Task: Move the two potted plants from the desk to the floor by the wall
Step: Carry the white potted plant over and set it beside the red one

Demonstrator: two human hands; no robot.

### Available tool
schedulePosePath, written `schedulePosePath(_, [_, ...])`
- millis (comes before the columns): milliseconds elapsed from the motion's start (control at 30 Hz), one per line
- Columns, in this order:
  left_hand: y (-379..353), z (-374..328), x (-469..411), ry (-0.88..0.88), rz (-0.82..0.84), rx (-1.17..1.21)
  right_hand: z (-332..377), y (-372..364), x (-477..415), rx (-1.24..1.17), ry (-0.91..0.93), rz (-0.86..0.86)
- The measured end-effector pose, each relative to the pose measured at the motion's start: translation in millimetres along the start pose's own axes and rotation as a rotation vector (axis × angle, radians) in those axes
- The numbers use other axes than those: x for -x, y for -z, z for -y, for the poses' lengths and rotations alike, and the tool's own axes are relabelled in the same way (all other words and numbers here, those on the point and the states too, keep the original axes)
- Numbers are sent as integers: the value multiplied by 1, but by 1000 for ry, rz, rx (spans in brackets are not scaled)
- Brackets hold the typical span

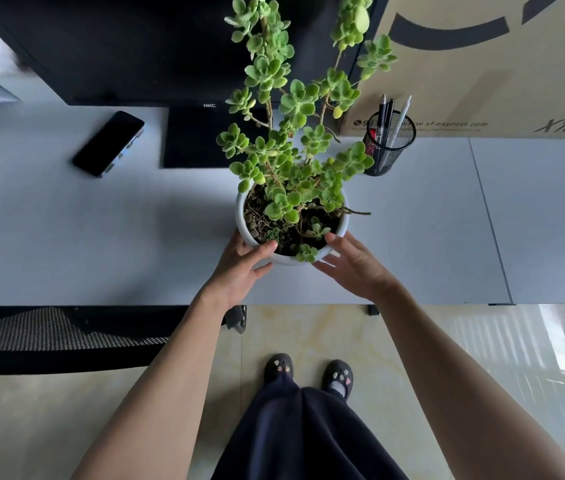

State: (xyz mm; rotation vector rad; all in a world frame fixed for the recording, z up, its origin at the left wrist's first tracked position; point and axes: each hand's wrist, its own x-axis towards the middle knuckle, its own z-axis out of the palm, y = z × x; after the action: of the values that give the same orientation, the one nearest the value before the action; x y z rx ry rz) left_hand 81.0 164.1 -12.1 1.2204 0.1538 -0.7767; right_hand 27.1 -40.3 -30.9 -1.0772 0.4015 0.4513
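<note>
A tall green succulent grows from a round white pot [243, 221] that stands on the pale grey desk [101, 237], near its front edge. My left hand [239, 268] cups the pot's near left side, thumb on the rim. My right hand [352, 263] lies against the near right side, thumb at the rim, fingers spread along the wall. Whether the pot is lifted off the desk I cannot tell. Only one potted plant is in view.
A black phone [108, 143] lies at the left. A monitor with its black base [198, 140] stands behind the plant. A mesh pen holder [388, 147] and a large cardboard box [482, 71] are at the right. A black mesh chair [66, 337] is at the lower left, over tiled floor [309, 334].
</note>
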Motion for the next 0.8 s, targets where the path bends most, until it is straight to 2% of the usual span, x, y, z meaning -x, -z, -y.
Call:
schedulePosePath(433, [-2,5,6,-39,31,24,-4,-2,15,-61,58,-55])
schedulePosePath(800, [-26,-1,9,-36,164,-91,-3,3,54,-126,148,-137])
